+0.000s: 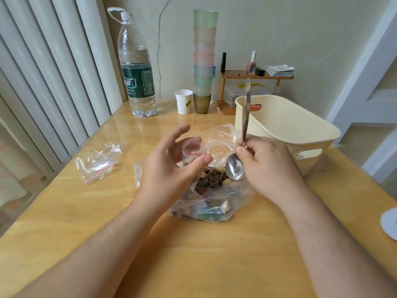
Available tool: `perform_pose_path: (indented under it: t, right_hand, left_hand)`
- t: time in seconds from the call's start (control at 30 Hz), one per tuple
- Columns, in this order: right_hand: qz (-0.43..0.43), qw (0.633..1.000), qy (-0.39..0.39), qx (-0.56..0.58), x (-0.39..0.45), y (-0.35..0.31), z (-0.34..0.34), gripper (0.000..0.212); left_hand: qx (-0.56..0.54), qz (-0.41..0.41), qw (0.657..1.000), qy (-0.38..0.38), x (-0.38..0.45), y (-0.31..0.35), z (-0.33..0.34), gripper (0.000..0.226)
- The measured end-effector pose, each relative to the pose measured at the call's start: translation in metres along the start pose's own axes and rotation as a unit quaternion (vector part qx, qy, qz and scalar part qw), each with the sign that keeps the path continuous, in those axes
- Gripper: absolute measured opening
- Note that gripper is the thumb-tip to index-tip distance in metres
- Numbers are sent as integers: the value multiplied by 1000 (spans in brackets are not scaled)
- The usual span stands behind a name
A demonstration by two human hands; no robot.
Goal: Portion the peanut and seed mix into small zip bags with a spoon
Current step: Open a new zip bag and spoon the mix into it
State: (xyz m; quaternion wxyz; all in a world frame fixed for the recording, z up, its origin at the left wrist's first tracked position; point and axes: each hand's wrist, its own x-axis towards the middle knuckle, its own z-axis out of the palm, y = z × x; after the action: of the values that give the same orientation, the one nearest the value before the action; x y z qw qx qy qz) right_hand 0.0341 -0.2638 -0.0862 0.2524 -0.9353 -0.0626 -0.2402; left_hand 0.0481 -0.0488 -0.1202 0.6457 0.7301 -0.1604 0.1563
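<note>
Pale walls and a slatted blind are framing a glossy wooden counter (64, 211), where a large clear bag (214, 203) of peanut and seed mix (211, 179) is sitting open in the middle. Above it the left hand (169, 168) is hovering with fingers spread and relaxed, gripping nothing; a small zip bag (191, 150) with a red seal line is standing just behind those fingers, and whether any finger is touching it is hard to tell. Probably the hand is reaching to steady or open that bag for filling. Meanwhile the right hand (264, 162) is pinching the spoon (235, 168) low on its handle, bowl down and empty beside the mix, handle pointing up, likely readying a scoop. Another small zip bag (96, 162) is lying flat and empty to the left, apparently waiting its turn. Clear plastic folds are blurring the lower contents of the large bag, and a cream basket (290, 125) is standing behind the right hand.
</note>
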Motion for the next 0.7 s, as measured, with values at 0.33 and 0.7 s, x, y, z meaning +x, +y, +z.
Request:
perform_pose_path:
  t: [0.33,0.7]
  right_hand:
    - [-33,995,-77,53,-9,-15,19,11]
    - [68,986,-94,124,-10,-14,30,14]
  left_hand:
    - [104,-64,991,-52,3,-12,-3,84]
    - [-122,-187,974,36,11,-15,-1,53]
